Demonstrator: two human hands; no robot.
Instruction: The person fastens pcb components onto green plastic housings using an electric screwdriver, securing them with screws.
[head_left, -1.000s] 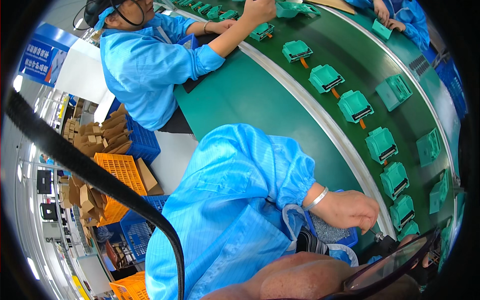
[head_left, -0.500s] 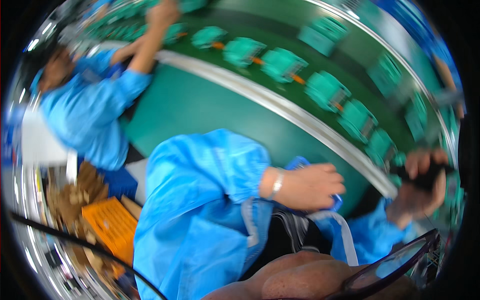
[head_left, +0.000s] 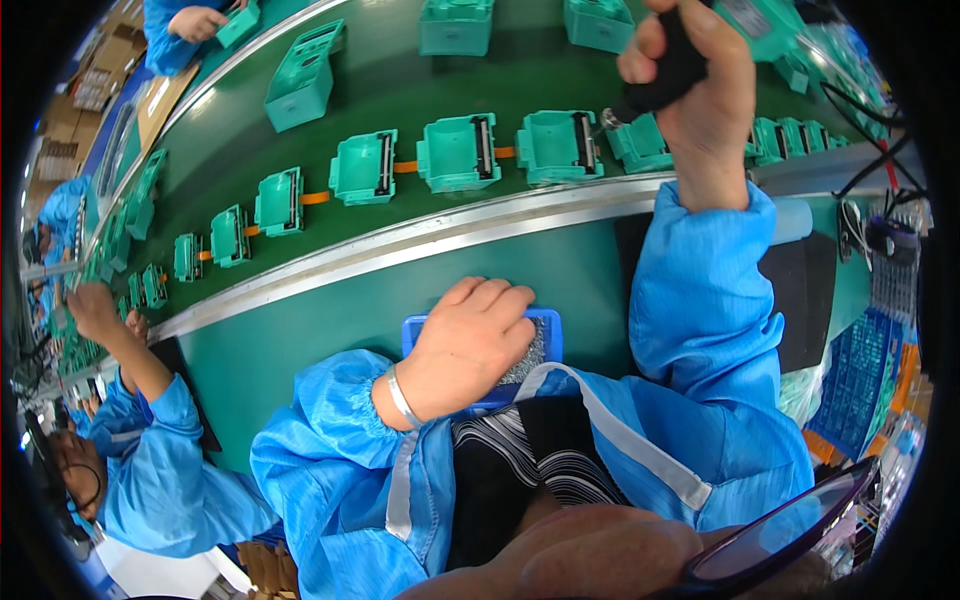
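Observation:
My left hand point(head_left: 465, 345) lies over a blue tray point(head_left: 555, 340) of small metallic pieces, close to my body. Its fingers are curled and their tips hidden, so I cannot see what they hold. My right hand point(head_left: 705, 100) is raised over the conveyor, wrapped round a black-handled screwdriver point(head_left: 668, 75). The metal end of the screwdriver points down to the left, near the right edge of an open green plastic housing point(head_left: 555, 145) with a black bar along its side. Contact between them cannot be made out. Another green housing point(head_left: 640, 145) is partly behind my right hand.
Several green housings joined by orange strips point(head_left: 405, 167) line the near side of the green conveyor point(head_left: 420, 90). Deeper green cases point(head_left: 305, 80) stand farther back. A metal rail point(head_left: 430, 240) borders the worktop. A co-worker point(head_left: 170, 460) sits at left; black cables point(head_left: 880, 150) hang at right.
The view has swung right and steadied. My right hand, with the screwdriver, is now above the housings on the conveyor. My left hand stays at the blue tray.

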